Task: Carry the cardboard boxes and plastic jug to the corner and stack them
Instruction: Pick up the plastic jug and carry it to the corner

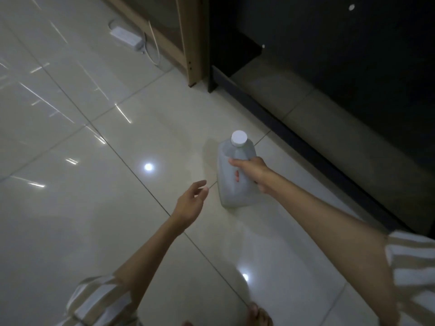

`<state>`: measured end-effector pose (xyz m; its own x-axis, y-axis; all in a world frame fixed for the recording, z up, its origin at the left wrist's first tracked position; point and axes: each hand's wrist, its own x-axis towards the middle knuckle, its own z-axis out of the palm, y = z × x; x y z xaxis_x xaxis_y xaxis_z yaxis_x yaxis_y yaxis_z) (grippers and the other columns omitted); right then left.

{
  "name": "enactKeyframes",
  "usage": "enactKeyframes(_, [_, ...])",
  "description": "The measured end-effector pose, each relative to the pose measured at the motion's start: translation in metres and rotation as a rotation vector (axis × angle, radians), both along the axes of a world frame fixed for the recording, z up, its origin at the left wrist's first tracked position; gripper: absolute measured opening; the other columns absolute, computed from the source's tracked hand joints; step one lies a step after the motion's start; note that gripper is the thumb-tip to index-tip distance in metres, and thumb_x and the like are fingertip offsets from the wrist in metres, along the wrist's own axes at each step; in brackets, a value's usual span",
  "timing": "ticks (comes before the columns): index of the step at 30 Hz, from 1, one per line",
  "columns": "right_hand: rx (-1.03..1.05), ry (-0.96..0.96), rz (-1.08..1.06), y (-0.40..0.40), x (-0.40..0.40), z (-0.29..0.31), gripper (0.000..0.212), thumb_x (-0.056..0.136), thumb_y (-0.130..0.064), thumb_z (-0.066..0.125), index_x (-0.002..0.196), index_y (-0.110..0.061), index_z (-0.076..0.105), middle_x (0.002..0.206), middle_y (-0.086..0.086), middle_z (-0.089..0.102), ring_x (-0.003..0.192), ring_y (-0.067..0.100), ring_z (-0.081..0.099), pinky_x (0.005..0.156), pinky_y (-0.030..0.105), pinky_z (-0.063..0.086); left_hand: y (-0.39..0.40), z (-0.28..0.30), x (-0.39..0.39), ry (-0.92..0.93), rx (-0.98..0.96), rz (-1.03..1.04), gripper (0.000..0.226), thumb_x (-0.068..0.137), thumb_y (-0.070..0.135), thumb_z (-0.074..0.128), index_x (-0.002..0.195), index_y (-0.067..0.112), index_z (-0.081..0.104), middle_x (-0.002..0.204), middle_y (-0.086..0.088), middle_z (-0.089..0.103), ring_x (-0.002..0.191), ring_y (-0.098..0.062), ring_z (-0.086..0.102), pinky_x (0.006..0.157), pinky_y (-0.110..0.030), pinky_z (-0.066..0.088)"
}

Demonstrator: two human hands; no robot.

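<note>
A translucent grey-white plastic jug (233,187) with a white screw cap stands upright on the pale tiled floor (94,184), right of centre. My right hand (251,169) is wrapped around its handle, fingers passing through the grip. My left hand (191,203) hovers just left of the jug, fingers apart and holding nothing, not touching it. No cardboard boxes are in view.
A dark cabinet (341,55) with a black base rail runs along the right. A light wooden furniture leg (194,43) stands beside it. A white power strip (127,37) with cables lies on the floor at the top left. My bare toes (256,314) show at the bottom.
</note>
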<state>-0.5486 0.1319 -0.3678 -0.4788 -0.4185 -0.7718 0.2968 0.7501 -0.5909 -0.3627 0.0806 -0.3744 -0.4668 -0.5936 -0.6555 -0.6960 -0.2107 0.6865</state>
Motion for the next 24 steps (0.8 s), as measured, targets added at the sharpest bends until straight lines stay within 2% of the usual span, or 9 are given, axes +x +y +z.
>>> enactKeyframes(2, [-0.024,0.022,-0.008,0.0,-0.002,0.021,0.028,0.086,-0.032,0.066,0.099,-0.008,0.061,0.065,0.004,0.058,0.057,0.016,0.055,0.062,0.026,0.047,-0.002,0.018,0.002,0.015,-0.013,-0.02,0.038,0.098,0.038,0.041,0.135,0.03,0.047,0.118,0.002,0.053,0.114,-0.018,0.05,0.105,-0.038,0.04])
enactKeyframes(5, [-0.065,0.086,0.036,0.007,-0.005,0.065,0.026,0.084,-0.035,0.067,0.088,-0.01,0.063,0.063,0.003,0.062,0.061,0.018,0.059,0.076,0.033,0.053,-0.005,0.065,0.004,0.046,-0.039,-0.019,0.037,0.098,0.039,0.04,0.134,0.033,0.046,0.118,0.002,0.051,0.114,-0.017,0.049,0.104,-0.037,0.04])
enactKeyframes(7, [-0.074,0.103,0.087,0.016,-0.005,0.105,0.028,0.082,-0.039,0.068,0.084,-0.012,0.063,0.063,0.002,0.063,0.06,0.017,0.06,0.075,0.032,0.053,-0.005,0.108,0.003,0.061,-0.078,-0.027,0.037,0.098,0.039,0.04,0.134,0.034,0.047,0.118,0.003,0.051,0.112,-0.017,0.049,0.098,-0.033,0.041])
enactKeyframes(9, [-0.087,0.109,0.128,0.028,-0.003,0.151,0.03,0.081,-0.041,0.069,0.085,-0.012,0.065,0.065,0.002,0.064,0.059,0.015,0.06,0.068,0.028,0.051,-0.001,0.158,0.002,0.066,-0.135,-0.066,0.036,0.099,0.036,0.041,0.134,0.031,0.049,0.118,0.005,0.051,0.111,-0.015,0.05,0.095,-0.03,0.04])
enactKeyframes(13, [-0.138,0.137,0.143,0.052,0.005,0.255,0.035,0.078,-0.045,0.071,0.087,-0.011,0.067,0.065,0.002,0.065,0.058,0.015,0.061,0.07,0.031,0.052,0.012,0.272,-0.006,0.115,-0.245,-0.215,0.033,0.098,0.027,0.047,0.129,0.023,0.056,0.123,0.007,0.058,0.107,-0.01,0.056,0.092,-0.021,0.038])
enactKeyframes(15, [-0.194,0.138,0.106,0.065,0.007,0.311,0.033,0.077,-0.044,0.073,0.082,-0.012,0.065,0.062,0.002,0.064,0.055,0.014,0.059,0.067,0.03,0.052,0.02,0.331,-0.012,0.161,-0.314,-0.261,0.03,0.096,0.027,0.049,0.125,0.024,0.059,0.12,0.005,0.062,0.101,-0.01,0.06,0.085,-0.018,0.04])
enactKeyframes(18, [-0.29,0.124,0.045,0.091,0.009,0.391,0.029,0.078,-0.038,0.074,0.081,-0.01,0.063,0.061,0.002,0.061,0.051,0.012,0.056,0.062,0.027,0.05,0.035,0.411,-0.023,0.246,-0.345,-0.236,0.025,0.095,0.027,0.051,0.118,0.025,0.062,0.111,-0.001,0.067,0.095,-0.014,0.064,0.075,-0.02,0.045])
enactKeyframes(21, [-0.314,0.152,0.016,0.122,0.017,0.452,0.032,0.077,-0.036,0.074,0.091,-0.008,0.068,0.063,0.002,0.064,0.058,0.014,0.06,0.07,0.032,0.053,0.062,0.474,-0.03,0.295,-0.333,-0.24,0.027,0.096,0.028,0.049,0.121,0.024,0.059,0.114,-0.003,0.065,0.098,-0.017,0.063,0.083,-0.027,0.046])
enactKeyframes(24, [-0.31,0.189,-0.053,0.156,0.029,0.5,0.034,0.076,-0.036,0.074,0.093,-0.007,0.068,0.065,0.003,0.065,0.056,0.014,0.059,0.07,0.032,0.052,0.099,0.517,-0.03,0.333,-0.298,-0.249,0.03,0.097,0.03,0.046,0.124,0.023,0.057,0.116,-0.001,0.064,0.1,-0.017,0.063,0.083,-0.029,0.046])
